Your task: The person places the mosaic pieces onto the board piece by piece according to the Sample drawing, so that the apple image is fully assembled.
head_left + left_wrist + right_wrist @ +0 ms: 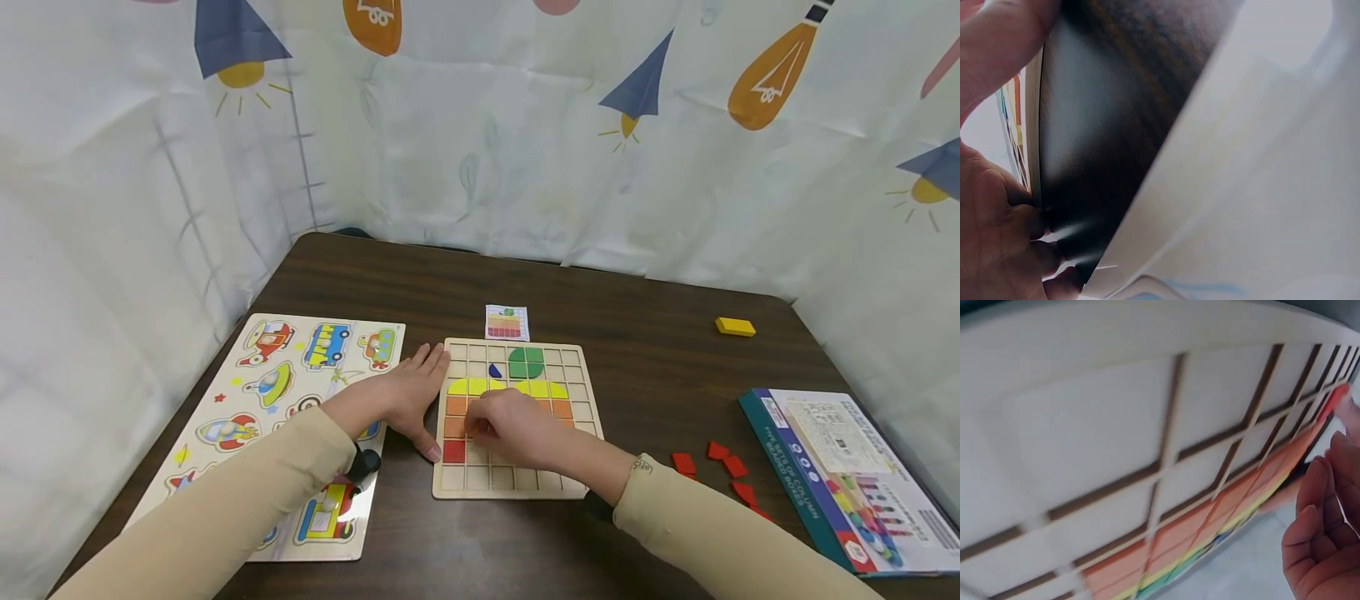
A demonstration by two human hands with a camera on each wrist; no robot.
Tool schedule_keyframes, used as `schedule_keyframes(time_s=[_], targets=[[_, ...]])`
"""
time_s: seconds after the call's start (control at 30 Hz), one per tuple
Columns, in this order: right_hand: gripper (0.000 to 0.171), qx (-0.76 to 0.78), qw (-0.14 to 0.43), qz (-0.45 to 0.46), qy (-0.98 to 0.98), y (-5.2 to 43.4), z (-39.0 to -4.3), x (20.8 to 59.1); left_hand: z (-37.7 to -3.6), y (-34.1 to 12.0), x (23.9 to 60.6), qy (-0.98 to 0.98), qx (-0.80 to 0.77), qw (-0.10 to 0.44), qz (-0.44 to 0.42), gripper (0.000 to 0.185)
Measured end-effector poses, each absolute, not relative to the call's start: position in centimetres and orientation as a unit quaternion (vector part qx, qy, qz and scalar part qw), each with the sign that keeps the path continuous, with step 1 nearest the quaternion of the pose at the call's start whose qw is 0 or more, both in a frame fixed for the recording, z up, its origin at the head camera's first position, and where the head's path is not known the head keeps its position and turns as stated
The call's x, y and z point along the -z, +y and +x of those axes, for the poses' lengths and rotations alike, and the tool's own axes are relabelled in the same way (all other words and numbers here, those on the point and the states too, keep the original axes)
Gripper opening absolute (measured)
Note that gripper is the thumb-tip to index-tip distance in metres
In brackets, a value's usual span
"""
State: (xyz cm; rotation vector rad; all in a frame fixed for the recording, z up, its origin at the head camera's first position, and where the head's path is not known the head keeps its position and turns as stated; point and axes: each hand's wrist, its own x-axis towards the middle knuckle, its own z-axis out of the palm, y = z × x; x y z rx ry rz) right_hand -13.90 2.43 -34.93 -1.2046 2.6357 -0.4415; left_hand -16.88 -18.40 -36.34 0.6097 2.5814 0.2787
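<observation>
At four o'clock from the grid board [477, 477] before the person, loose red pieces [735, 467] lie on the counter [645, 350]; they seem light, stiff and smooth, best pinched by opposite edges. The left hand [412, 398] spreads at the board's nine o'clock edge; the right hand [513, 427] bends above it, fingertips together, but I cannot tell whether they pinch something. Beyond, at twelve, lies a picture card [507, 322].

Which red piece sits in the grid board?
The red square in the leftmost column, beside the left hand; other visible red pieces lie on the table.
</observation>
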Motion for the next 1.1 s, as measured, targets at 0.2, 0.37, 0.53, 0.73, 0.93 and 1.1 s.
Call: schedule_keyframes(time_s=[0.2,0.37,0.53,0.73,0.93,1.1], targets=[[0.008,0.153,0.092,-0.371,0.911,6.3,-13.7,34.4,-16.9,-18.3,36.3,0.940,-0.100,0.234,0.226,0.141],[0.008,0.166,0.081,-0.335,0.924,11.0,-13.7,34.2,-16.9,-18.2,36.1,0.939,-0.099,0.235,0.231,0.141],[0.010,0.175,0.083,-0.286,0.938,15.3,-13.2,34.1,-16.9,-18.3,36.1,0.939,-0.098,0.234,0.231,0.141],[0.014,0.174,0.113,-0.258,0.944,18.9,-11.7,34.4,-17.0,-18.3,36.2,0.940,-0.094,0.233,0.232,0.142],[0.022,0.166,0.168,-0.236,0.943,20.9,-10.6,34.8,-17.0,-18.3,36.2,0.939,-0.100,0.235,0.228,0.142],[0.026,0.147,0.166,-0.238,0.946,21.2,-10.1,35.3,-16.9,-18.4,36.2,0.939,-0.104,0.234,0.229,0.143]])
